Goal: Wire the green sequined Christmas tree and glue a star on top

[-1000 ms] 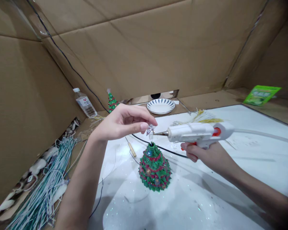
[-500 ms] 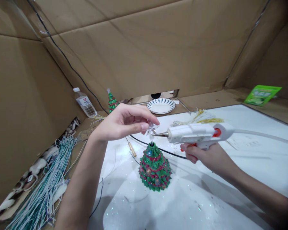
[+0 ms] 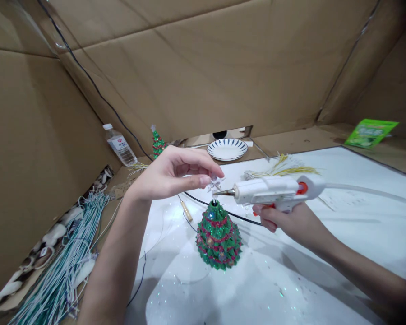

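A small green beaded tree (image 3: 219, 239) with red garlands stands upright on the white board. Just above its top, my left hand (image 3: 186, 174) pinches a clear star (image 3: 215, 183) between thumb and forefinger. My right hand (image 3: 280, 217) is wrapped round the grip of a white glue gun (image 3: 270, 189), with a finger at its orange trigger. The gun points left, and its metal tip lies just under the star and over the treetop. Whether the tip touches the star is too small to tell.
A striped plate (image 3: 227, 149), a second small tree (image 3: 158, 143) and a water bottle (image 3: 121, 146) stand at the back. Teal and white wires (image 3: 67, 253) lie at left, yellow-white wires (image 3: 284, 168) behind the gun. A wooden-handled tool (image 3: 186, 211) and a black cable cross the middle.
The glue gun and my right hand have shifted slightly left and down. The star has tilted a little in my left hand, which has barely moved.
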A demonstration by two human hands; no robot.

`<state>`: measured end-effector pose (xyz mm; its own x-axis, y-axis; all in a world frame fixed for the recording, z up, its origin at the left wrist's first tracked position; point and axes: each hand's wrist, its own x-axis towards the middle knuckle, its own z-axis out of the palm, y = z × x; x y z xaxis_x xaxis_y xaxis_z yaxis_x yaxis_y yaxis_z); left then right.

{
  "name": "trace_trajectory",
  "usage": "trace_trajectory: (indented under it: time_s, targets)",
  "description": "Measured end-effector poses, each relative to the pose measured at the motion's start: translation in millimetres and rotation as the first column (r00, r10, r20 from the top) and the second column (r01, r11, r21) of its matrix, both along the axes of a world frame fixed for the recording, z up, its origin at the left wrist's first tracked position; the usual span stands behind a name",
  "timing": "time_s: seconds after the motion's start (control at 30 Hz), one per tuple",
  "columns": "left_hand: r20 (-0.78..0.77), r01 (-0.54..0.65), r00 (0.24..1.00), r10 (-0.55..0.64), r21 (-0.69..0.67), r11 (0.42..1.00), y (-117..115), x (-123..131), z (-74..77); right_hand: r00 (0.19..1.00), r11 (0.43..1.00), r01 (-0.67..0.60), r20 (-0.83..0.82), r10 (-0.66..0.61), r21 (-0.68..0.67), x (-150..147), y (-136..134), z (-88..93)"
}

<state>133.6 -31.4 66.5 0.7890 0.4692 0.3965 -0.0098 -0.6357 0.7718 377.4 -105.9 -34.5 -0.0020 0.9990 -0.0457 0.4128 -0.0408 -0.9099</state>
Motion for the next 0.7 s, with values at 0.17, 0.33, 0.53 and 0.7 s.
trace_trajectory:
  time_s: [0.17,0.33,0.53,0.7]
  targets:
    - [-0.001,-0.008,1.000,0.008,-0.001,1.000,-1.1,0.0,0.5,1.000,1.000,-0.030,-0.007,0.030,-0.003,1.9,0.0,-3.9]
    - [-0.002,-0.017,1.000,0.017,-0.011,1.000,-2.0,0.1,1.0,0.999,1.000,-0.015,-0.030,0.015,-0.008,0.0,-1.5,-1.6]
    - [-0.001,-0.037,0.999,0.037,-0.020,0.999,-1.5,-1.2,0.9,0.999,1.000,-0.001,-0.036,0.001,-0.005,-1.7,-1.7,0.4]
    - [0.001,-0.038,0.999,0.038,-0.014,0.999,-0.8,-1.4,0.6,0.999,1.000,-0.026,-0.031,0.027,0.010,-0.1,-0.8,-1.2]
